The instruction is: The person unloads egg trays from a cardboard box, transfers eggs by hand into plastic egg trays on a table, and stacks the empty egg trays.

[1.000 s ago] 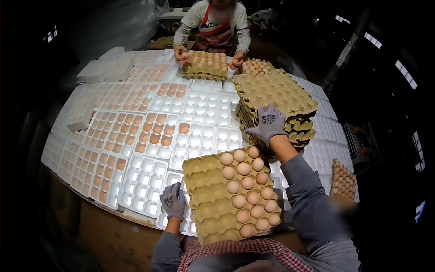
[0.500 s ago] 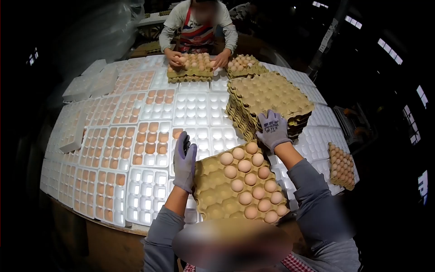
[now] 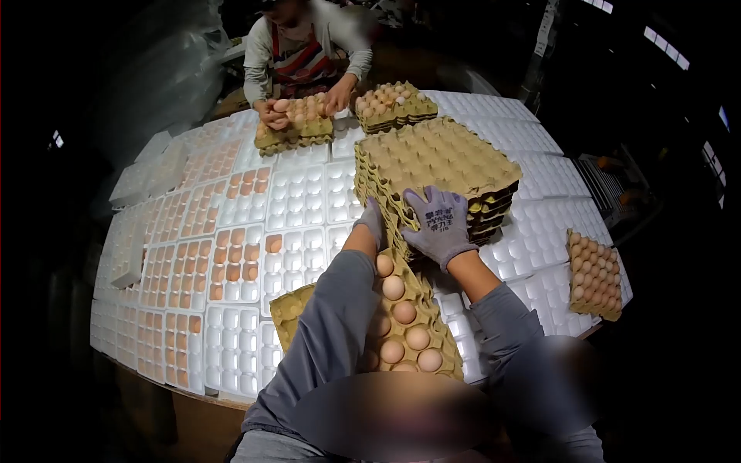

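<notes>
right hand (image 3: 438,222) lies spread against the tray stack (image 3: 438,154), left hand (image 3: 372,221) beside it, grip unclear.

The wooden-edged table (image 3: 221,400) on my feed carries white moulded trays (image 3: 231,349) laid side by side in rows across the top I can see.

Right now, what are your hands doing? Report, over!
Left hand at the tray stack's left side; right hand against its near corner. Left sleeve hiding part of the egg tray.

Left grip (image 3: 372,221) now at tray stack (image 3: 436,157)
</notes>
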Demonstrator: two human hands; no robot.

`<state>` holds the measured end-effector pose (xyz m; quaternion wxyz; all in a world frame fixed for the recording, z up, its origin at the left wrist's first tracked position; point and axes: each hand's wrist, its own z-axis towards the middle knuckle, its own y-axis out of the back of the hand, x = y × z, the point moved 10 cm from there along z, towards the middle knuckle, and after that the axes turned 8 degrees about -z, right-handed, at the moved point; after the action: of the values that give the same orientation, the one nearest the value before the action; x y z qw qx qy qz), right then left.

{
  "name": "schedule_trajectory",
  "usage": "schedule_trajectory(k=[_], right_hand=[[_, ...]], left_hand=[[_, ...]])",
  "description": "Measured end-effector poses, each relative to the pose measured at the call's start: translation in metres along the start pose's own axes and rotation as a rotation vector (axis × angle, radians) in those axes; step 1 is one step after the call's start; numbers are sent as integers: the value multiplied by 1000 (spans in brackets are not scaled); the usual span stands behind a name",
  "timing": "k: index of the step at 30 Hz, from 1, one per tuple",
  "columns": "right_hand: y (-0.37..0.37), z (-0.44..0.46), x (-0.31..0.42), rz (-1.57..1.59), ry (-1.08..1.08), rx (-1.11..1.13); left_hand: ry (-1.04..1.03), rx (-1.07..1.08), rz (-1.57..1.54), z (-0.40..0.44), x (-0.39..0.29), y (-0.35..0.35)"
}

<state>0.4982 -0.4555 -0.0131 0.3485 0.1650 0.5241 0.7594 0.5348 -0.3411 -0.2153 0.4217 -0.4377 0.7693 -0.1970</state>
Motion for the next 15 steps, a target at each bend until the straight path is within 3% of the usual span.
schedule_trajectory(k=[2,5,8,10,12,14,15], right_hand=[[5,-1,-12,37,-26,-25],[32,-7,-68,331,-115,-252],[35,-14,-134,423,-193,-311],[45,-15,-153,580,-171,-365],[54,-9,-154,671,-134,-399],[71,-4,-146,415,-48,-365],[86,-4,-133,312,28,-419]], left_hand=[[-19,-73,-45,-23,-1,-12],[-108,297,-104,-21,-7,-58],[-28,193,97,-72,2,-114],[-75,355,-92,-65,1,-144],[-321,387,-323,-6,-9,-141],[-377,321,-390,-27,-6,-145],[-374,505,-461,-26,-7,-155]])
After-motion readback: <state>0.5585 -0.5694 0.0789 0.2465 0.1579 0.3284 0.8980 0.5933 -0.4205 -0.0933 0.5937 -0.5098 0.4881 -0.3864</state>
